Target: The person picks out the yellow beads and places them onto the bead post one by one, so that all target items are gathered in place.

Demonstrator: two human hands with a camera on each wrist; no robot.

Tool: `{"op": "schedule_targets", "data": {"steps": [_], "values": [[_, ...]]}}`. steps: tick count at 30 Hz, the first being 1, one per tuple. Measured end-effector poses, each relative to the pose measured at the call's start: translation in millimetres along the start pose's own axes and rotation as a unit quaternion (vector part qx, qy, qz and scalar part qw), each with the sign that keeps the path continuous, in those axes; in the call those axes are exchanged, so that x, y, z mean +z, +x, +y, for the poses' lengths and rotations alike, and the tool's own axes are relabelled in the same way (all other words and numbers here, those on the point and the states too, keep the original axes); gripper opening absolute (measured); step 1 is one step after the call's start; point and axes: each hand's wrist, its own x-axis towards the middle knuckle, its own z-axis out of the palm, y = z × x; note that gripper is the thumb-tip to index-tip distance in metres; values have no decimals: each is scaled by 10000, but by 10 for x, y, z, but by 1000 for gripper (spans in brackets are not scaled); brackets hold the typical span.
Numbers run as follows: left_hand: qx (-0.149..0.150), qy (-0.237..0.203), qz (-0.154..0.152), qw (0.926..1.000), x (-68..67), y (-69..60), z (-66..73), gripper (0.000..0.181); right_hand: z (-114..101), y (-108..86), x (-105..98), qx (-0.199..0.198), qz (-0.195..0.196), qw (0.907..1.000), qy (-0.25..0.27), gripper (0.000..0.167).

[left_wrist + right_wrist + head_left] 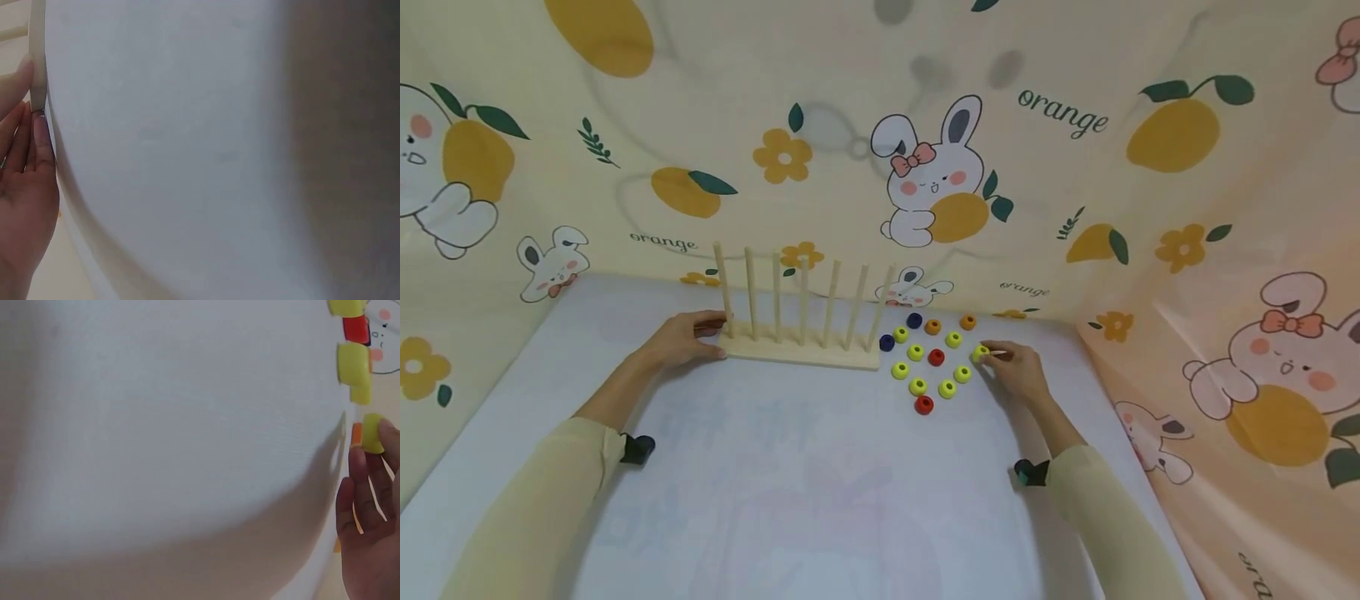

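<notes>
The yellow bead [980,354] in the right hand [1021,373] is a bright lemon colour, short and rounded like a small barrel, with a dark hole through its middle. The fingers pinch it by its side between thumb and forefinger, at the far right of the scattered beads; whether it touches the desk [775,500] I cannot tell. Its hole faces up and toward the head camera.

The wooden rack [797,356] stands to the left of the beads, near the back of the desk. It is pale, plain wood: a flat, narrow base bearing seven slim round pegs [804,300] in a single row, all of them bare. The base's long axis runs from left to right, its right end slightly nearer the person, while the pegs point upward, the outer ones appearing to splay a little in the head view. The left hand [681,340] grips the base's left end, thumb along the front edge and fingers behind.

Between rack and right hand lie seven loose yellow beads [917,386], two red beads [936,357], two orange beads [967,322] and two dark blue beads [887,342], the nearest blue one just beside the base's right end
</notes>
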Motion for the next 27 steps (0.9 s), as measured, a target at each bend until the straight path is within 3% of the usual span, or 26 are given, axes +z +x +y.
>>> {"op": "schedule_targets", "data": {"steps": [8,18,27], "values": [[2,-154,-73,9999,23,-33,15,76,-165,-72,-120,-429,316,9985,118,36],[-102,-187,-112,9997,26,-28,-34,77,-434,-86,-242,-849,407,9945,466,38],[8,-187,-284,9994,-22,-3,50,79,-738,-102,-300,-924,357,9946,320,37]]}}
